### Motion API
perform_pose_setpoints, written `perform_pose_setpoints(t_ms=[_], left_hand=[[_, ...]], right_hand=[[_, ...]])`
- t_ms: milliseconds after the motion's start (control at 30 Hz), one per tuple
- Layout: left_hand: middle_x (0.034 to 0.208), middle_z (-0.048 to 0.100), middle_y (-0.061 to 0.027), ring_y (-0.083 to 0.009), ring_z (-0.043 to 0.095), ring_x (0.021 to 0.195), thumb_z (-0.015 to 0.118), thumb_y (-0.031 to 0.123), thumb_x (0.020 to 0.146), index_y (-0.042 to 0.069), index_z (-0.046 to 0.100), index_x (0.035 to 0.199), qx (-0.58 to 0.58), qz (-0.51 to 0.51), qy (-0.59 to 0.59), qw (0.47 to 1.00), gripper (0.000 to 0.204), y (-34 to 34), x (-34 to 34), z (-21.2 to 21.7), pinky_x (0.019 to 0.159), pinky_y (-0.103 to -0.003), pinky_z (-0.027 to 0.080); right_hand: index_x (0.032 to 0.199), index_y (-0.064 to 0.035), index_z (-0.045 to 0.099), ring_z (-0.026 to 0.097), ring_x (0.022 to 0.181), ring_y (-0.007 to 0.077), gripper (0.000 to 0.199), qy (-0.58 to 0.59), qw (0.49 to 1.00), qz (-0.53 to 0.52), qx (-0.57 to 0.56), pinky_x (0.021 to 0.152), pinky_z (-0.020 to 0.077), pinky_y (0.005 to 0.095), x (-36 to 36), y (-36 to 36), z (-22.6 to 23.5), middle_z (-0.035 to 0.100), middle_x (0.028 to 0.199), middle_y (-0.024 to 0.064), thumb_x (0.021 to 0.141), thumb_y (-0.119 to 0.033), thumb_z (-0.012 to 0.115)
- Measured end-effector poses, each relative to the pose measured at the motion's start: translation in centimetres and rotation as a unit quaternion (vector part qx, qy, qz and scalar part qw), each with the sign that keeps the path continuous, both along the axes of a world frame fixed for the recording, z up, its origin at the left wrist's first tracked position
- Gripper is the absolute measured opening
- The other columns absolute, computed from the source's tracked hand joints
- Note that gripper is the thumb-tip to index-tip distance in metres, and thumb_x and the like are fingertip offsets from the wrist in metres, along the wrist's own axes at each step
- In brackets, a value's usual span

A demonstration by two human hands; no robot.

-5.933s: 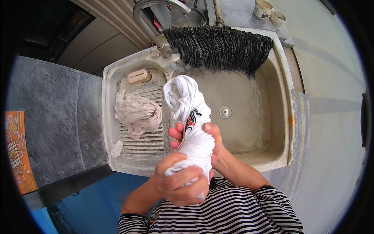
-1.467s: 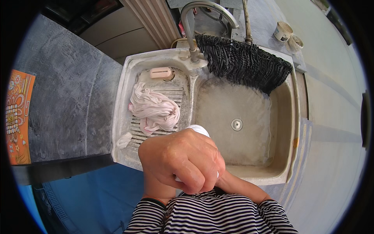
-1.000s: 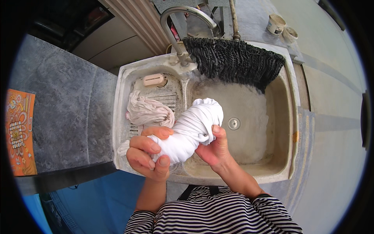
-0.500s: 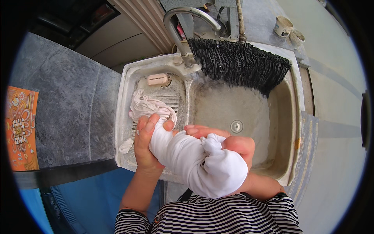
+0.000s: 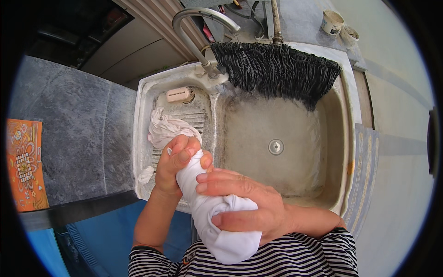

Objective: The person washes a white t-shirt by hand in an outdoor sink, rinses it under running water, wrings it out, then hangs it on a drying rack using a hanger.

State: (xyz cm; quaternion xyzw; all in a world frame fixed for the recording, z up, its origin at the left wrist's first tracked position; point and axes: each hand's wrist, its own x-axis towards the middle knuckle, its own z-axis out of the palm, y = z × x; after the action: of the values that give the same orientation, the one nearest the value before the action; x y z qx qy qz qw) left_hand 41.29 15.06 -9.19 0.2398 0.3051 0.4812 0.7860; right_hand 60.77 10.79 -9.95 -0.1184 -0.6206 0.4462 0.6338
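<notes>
A twisted roll of wet-looking white cloth [image 5: 201, 207] runs between my two hands, in front of the sink. My left hand [image 5: 176, 162] is closed tightly round its narrow far end. Over the thicker near end lies my right hand [image 5: 258, 203], its fingers and thumb wrapped across the folds. The bulky end of the cloth hangs close to my striped shirt. A pale pinkish bunched cloth [image 5: 168, 128] lies on the ridged drainboard just beyond my left hand. My palms are hidden by the cloth and fingers.
Shallow water stands in the sink basin [image 5: 339, 152]. A black string mop [image 5: 277, 71] hangs over its back edge beside the curved tap [image 5: 184, 32]. A pink soap bar or brush [image 5: 178, 94] and small white rag [image 5: 146, 175] rest on the left side. Buckets [image 5: 332, 22] stand behind.
My right hand has turned over and now lies on top of the cloth, which has swung nearer my body. The left hand has tightened round the far end. The tap's stream no longer shows.
</notes>
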Motion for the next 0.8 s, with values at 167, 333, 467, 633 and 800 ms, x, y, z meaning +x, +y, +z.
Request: perform_pose_setpoints(t_ms=[167, 333, 467, 633, 800], left_hand=[[0.067, 0.049, -0.0029, -0.0234, 0.066, 0.064, 0.071, 0.001, 0.086, 0.016, 0.032, 0.066, -0.03, -0.121, 0.173, 0.977, 0.046, 1.9, 2.8, 0.0, 0.048, -0.034, 0.048], [0.066, 0.052, -0.0036, -0.0158, 0.063, 0.062, 0.071, -0.001, 0.082, 0.015, 0.03, 0.062, -0.016, -0.222, 0.318, 0.921, 0.049, 3.1, 5.5, -2.6, 0.05, -0.03, 0.045], [0.066, 0.057, -0.0037, -0.0114, 0.059, 0.061, 0.073, 0.0, 0.077, 0.011, 0.031, 0.059, 0.037, -0.292, 0.406, 0.865, 0.047, 3.7, 7.2, -7.1, 0.053, -0.029, 0.046], [0.066, 0.059, -0.0028, -0.0091, 0.055, 0.064, 0.076, 0.003, 0.073, 0.008, 0.035, 0.057, 0.124, -0.321, 0.501, 0.794, 0.045, 3.3, 7.7, -13.2, 0.058, -0.028, 0.046], [0.067, 0.06, -0.0031, -0.0092, 0.053, 0.065, 0.078, 0.004, 0.072, 0.009, 0.035, 0.057, 0.122, -0.303, 0.494, 0.806, 0.046, 4.6, 6.7, -16.4, 0.059, -0.028, 0.046]], right_hand=[[0.099, -0.0106, 0.062, 0.061, 0.113, 0.0394, 0.028, -0.083, 0.982, -0.075, 0.155, 0.099, 0.0503, 0.0533, -0.6, -1.2, -1.0, 0.06, 0.12, 0.0219, 0.075, -0.009, 0.075], [0.094, -0.0097, 0.058, 0.06, 0.096, 0.0317, 0.025, -0.17, 0.952, -0.105, 0.23, 0.09, 0.0517, 0.0456, -1.3, -1.3, -4.2, 0.059, 0.1, 0.0154, 0.072, -0.017, 0.068], [0.087, -0.0082, 0.056, 0.058, 0.085, 0.0283, 0.02, -0.254, 0.919, -0.124, 0.275, 0.081, 0.0499, 0.0416, -2.0, -1.8, -8.4, 0.055, 0.089, 0.011, 0.074, -0.022, 0.063], [0.083, -0.008, 0.057, 0.06, 0.079, 0.0259, 0.019, -0.386, 0.869, -0.096, 0.295, 0.075, 0.0483, 0.0395, -3.4, -2.4, -13.6, 0.057, 0.085, 0.0095, 0.075, -0.024, 0.062], [0.086, -0.0086, 0.059, 0.06, 0.09, 0.0256, 0.018, -0.434, 0.845, -0.122, 0.286, 0.08, 0.0476, 0.0394, -5.0, -1.8, -16.6, 0.06, 0.093, 0.0099, 0.079, -0.025, 0.06]])
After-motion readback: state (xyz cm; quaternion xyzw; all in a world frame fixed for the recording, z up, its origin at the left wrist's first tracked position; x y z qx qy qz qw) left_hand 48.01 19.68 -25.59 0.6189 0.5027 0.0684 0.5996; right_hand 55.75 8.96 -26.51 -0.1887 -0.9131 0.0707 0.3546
